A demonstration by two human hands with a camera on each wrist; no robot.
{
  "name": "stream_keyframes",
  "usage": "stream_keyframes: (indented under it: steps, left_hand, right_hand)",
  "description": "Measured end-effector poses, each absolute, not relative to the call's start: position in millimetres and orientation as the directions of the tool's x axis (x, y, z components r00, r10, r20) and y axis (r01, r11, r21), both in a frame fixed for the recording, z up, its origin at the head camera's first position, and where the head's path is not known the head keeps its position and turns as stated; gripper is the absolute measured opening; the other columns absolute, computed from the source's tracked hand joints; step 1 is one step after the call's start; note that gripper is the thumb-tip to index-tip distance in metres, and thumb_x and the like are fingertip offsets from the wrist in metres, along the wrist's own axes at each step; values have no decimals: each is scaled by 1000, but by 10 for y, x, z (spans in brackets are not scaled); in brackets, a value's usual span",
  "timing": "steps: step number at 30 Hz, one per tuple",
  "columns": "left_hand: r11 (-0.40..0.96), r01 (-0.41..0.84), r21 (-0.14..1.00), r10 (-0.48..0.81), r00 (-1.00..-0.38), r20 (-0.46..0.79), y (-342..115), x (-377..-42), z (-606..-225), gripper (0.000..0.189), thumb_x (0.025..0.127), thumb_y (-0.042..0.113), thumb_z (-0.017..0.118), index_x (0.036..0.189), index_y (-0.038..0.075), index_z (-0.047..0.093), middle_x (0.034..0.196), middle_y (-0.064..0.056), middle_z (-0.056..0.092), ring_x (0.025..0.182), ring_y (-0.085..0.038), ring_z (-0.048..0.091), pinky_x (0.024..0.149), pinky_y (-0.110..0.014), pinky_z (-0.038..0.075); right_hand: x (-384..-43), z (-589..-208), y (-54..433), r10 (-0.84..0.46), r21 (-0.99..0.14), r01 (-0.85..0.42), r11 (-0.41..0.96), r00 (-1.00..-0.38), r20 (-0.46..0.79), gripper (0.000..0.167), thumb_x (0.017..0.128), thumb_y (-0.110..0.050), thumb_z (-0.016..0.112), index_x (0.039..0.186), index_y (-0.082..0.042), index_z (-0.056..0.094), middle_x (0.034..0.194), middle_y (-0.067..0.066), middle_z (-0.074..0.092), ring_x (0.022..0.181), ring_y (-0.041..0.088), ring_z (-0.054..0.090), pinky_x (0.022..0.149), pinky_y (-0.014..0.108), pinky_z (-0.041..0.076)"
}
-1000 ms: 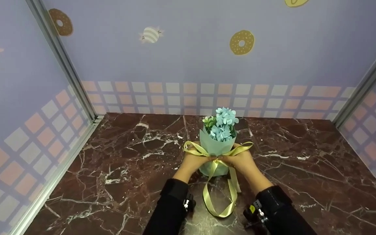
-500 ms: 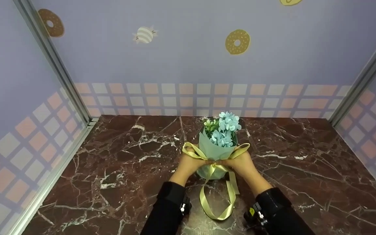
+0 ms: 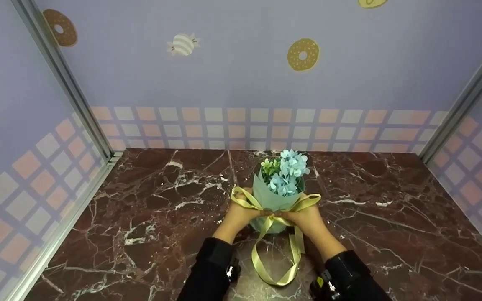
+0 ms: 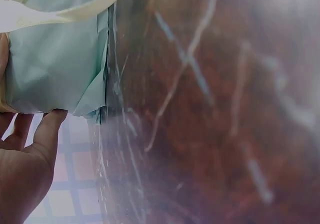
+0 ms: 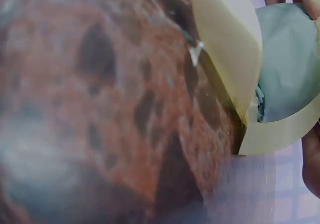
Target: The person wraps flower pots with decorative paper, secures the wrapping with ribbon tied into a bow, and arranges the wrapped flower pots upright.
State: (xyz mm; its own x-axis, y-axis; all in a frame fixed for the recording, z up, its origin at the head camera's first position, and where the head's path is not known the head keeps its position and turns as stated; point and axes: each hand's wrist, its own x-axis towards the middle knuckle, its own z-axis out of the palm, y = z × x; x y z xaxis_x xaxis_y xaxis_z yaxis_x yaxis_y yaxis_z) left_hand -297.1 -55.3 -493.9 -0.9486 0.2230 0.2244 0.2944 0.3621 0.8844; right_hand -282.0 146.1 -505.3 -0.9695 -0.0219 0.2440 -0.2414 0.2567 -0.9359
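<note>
A small bouquet with blue flowers (image 3: 293,164) and green leaves stands upright in pale green wrapping paper (image 3: 276,200). A yellow ribbon (image 3: 257,261) circles its waist, with loops out to both sides and a long tail looping down over the table in front. My left hand (image 3: 241,215) grips the bouquet from the left and my right hand (image 3: 306,217) from the right, thumbs nearly meeting at the front over the ribbon. Most of the other fingers are hidden behind the paper. In the left wrist view, left fingers (image 4: 47,134) touch the lower wrapping (image 4: 55,59).
The table (image 3: 161,251) has a dark red marbled top with white veins. A purple wall (image 3: 241,75) with doughnut and sweet pictures and a checked band closes off the back. Side walls rise at left and right, with metal posts (image 3: 69,92) at the corners.
The bouquet and both hands sit slightly lower in the head view, and the flowers lean a little more away from the wrap's left tip. The view itself has shifted slightly; both hands keep their grip.
</note>
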Motion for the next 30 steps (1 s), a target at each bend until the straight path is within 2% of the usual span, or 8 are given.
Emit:
stream_keyframes:
  steps: [3, 6, 13, 19, 24, 28, 30]
  left_hand:
    - [351, 272, 896, 236, -952, 197, -582, -2964, -4948, 56, 66, 19, 90, 112, 1, 63, 98, -7, 64, 79, -16, 64, 72, -27, 55]
    - [348, 266, 899, 249, -951, 185, -589, -2965, -4933, 56, 67, 19, 90, 112, 3, 63, 99, -6, 64, 79, -16, 65, 71, -27, 56]
    - [373, 302, 877, 275, -939, 207, -602, -2997, -4899, 49, 67, 15, 90, 106, 4, 63, 91, -2, 67, 81, -16, 64, 75, -29, 54]
    - [354, 286, 890, 315, -933, 174, -636, -3005, -4922, 48, 69, 14, 89, 109, 6, 64, 93, 0, 69, 81, -14, 65, 77, -29, 54]
    - [348, 264, 900, 305, -939, 157, -655, -3040, -4927, 45, 69, 13, 88, 108, 8, 65, 92, 0, 69, 80, -14, 66, 75, -28, 55]
    - [328, 270, 905, 316, -934, 164, -631, -3063, -4927, 50, 70, 12, 87, 114, 6, 63, 95, -3, 70, 82, -16, 67, 76, -28, 56]
    - [327, 276, 904, 325, -931, 167, -609, -3065, -4922, 58, 71, 13, 86, 123, 6, 60, 102, -5, 69, 87, -17, 67, 80, -29, 55]
  right_hand:
    - [-2793, -5079, 1435, -20, -932, -252, 262, -967, 256, 58, 65, 2, 87, 116, 4, 60, 104, 10, 67, 95, 23, 64, 81, 28, 52]
    - [-2778, -5074, 1433, -8, -937, -238, 256, -970, 245, 52, 65, 1, 88, 110, 2, 62, 100, 9, 68, 90, 22, 65, 77, 27, 54]
    - [-2796, -5058, 1425, -24, -942, -248, 226, -968, 249, 58, 64, 3, 87, 115, 3, 61, 105, 10, 68, 94, 24, 64, 81, 30, 54]
    - [-2752, -5092, 1387, 5, -964, -219, 150, -975, 222, 55, 64, 6, 86, 113, 4, 61, 102, 11, 68, 90, 23, 65, 77, 29, 55]
    - [-2785, -5119, 1355, -4, -955, -242, 174, -969, 245, 56, 67, 2, 86, 116, 4, 61, 105, 11, 67, 93, 23, 64, 81, 30, 54]
    - [-2824, -5123, 1369, 9, -942, -242, 231, -968, 251, 59, 67, 0, 86, 120, 2, 60, 108, 11, 67, 96, 24, 63, 84, 31, 53]
    - [-2831, -5120, 1385, 18, -943, -228, 244, -971, 239, 59, 67, 0, 86, 121, 2, 60, 108, 11, 67, 97, 24, 63, 84, 31, 52]
